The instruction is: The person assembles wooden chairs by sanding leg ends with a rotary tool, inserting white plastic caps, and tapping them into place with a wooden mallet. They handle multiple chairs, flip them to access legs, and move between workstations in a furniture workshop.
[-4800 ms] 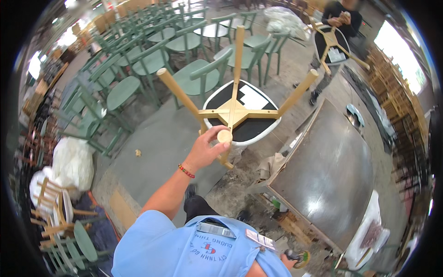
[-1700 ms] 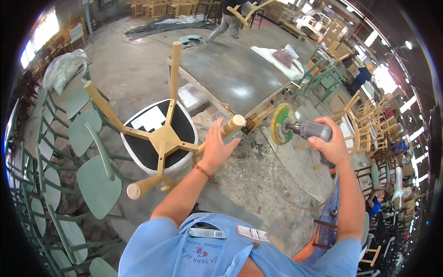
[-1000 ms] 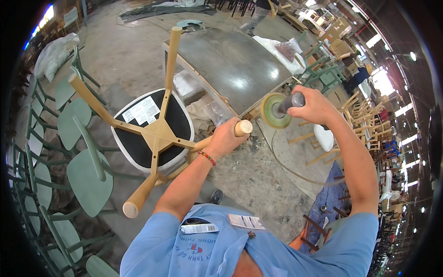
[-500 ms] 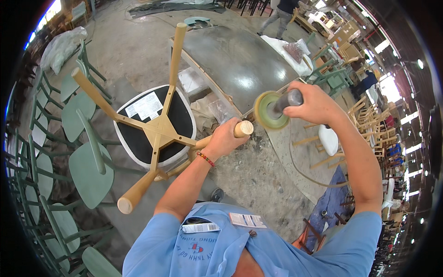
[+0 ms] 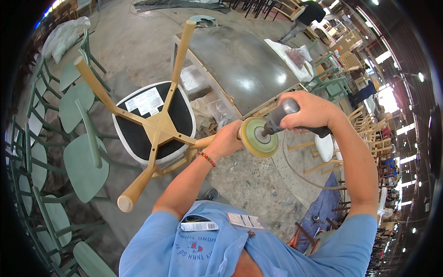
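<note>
A wooden chair (image 5: 160, 123) is held upside down, its black seat underside and several round legs facing up. My left hand (image 5: 226, 139) is wrapped round one chair leg (image 5: 204, 142) near its foot, a beaded band on the wrist. In my right hand (image 5: 310, 111) is a power sander (image 5: 282, 114) with a grey body and a hose. Its round yellow-green sanding disc (image 5: 260, 137) meets the foot end of the held leg, which the disc hides. A white label (image 5: 144, 101) lies on the seat underside.
A grey-topped table (image 5: 237, 64) stands ahead, with plastic bags (image 5: 220, 111) beneath its near edge. Green chairs (image 5: 86, 168) crowd the left side. Wooden chairs (image 5: 364, 143) are stacked at the right. A thin hose (image 5: 300, 173) curves down on the right. A person (image 5: 302, 22) stands far off.
The sander has moved left and down, bringing its disc onto the foot of the leg, which showed bare before. The distant person has shifted right.
</note>
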### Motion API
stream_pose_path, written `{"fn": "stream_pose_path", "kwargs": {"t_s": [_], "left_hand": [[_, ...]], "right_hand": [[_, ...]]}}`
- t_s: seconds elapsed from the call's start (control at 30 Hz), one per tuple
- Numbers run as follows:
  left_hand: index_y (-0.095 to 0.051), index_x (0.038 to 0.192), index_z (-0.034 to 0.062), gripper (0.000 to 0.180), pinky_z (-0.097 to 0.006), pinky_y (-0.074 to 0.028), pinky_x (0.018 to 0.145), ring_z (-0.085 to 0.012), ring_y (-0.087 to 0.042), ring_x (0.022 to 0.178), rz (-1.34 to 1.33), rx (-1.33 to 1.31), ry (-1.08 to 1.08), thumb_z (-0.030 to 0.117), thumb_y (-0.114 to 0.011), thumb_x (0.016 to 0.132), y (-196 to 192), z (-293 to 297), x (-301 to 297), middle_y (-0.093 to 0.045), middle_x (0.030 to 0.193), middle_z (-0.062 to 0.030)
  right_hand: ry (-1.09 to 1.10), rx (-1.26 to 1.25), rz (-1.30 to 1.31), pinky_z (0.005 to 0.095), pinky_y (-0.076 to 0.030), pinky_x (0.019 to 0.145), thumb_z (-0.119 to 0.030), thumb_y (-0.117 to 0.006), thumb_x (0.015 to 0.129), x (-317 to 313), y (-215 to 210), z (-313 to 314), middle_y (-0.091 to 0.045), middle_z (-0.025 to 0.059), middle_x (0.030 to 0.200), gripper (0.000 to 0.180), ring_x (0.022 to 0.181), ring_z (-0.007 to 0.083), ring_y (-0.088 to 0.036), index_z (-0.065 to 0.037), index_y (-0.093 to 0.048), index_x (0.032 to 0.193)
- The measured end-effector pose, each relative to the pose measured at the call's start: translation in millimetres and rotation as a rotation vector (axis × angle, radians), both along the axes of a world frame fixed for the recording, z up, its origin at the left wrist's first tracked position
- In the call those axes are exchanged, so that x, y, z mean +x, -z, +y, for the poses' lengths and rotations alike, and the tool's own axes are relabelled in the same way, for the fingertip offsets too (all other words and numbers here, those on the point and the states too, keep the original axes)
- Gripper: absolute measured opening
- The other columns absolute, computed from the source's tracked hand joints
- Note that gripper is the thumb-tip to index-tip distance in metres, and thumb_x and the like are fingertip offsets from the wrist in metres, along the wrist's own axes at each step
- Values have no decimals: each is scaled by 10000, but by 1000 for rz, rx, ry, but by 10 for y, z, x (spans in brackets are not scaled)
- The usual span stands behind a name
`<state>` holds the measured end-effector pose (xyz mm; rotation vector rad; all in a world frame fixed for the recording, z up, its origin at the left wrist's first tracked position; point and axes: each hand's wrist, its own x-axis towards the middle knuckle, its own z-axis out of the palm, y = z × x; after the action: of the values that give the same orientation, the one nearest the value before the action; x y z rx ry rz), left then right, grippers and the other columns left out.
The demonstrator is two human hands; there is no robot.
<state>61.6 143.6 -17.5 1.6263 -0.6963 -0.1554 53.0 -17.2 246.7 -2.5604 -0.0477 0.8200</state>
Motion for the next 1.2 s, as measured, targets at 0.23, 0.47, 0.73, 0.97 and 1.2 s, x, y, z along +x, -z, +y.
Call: {"fn": "stream_pose_path", "kwargs": {"t_s": [0.23,0.47,0.73,0.97,1.2], "left_hand": [[-582,1149,58,460,-387,-507,847,-310,-651,978,59,89,36,167,-805,762,-74,40,14,-669,1041,-140],[-579,1142,69,442,-385,-507,847,-321,-650,980,-79,-35,24,157,-797,768,78,60,86,-672,1032,-146],[-568,1171,60,469,-385,-504,871,-332,-643,1019,49,115,63,276,-781,813,-93,40,33,-669,1088,-142],[-522,1329,73,487,-407,-490,958,-345,-603,1129,-300,-19,-41,240,-697,905,-233,70,-145,-559,1348,-138],[-551,1337,100,437,-424,-447,1015,-387,-522,1233,-585,87,-247,124,-628,907,5,284,-614,-451,1456,-188]], "right_hand": [[379,378,-233,299,-560,620,-247,-777,687,-698,663,-623,-671,106,843,539,670,166,-673,-30,-570,1136],[46,-103,-347,386,-521,741,-302,-806,687,-699,273,157,-690,152,893,532,789,309,-683,-67,-609,1121],[297,-341,-138,379,-506,603,-263,-763,682,-101,-109,234,-658,114,786,393,631,233,-645,-15,-595,938],[607,-240,-691,369,-487,858,-252,-755,672,-1384,197,-633,-660,129,1021,558,936,257,-634,-41,-585,1160],[1113,378,-1146,315,-505,702,-106,-712,732,-3120,1518,-876,-641,117,968,572,801,185,-625,-13,-501,1256]]}}
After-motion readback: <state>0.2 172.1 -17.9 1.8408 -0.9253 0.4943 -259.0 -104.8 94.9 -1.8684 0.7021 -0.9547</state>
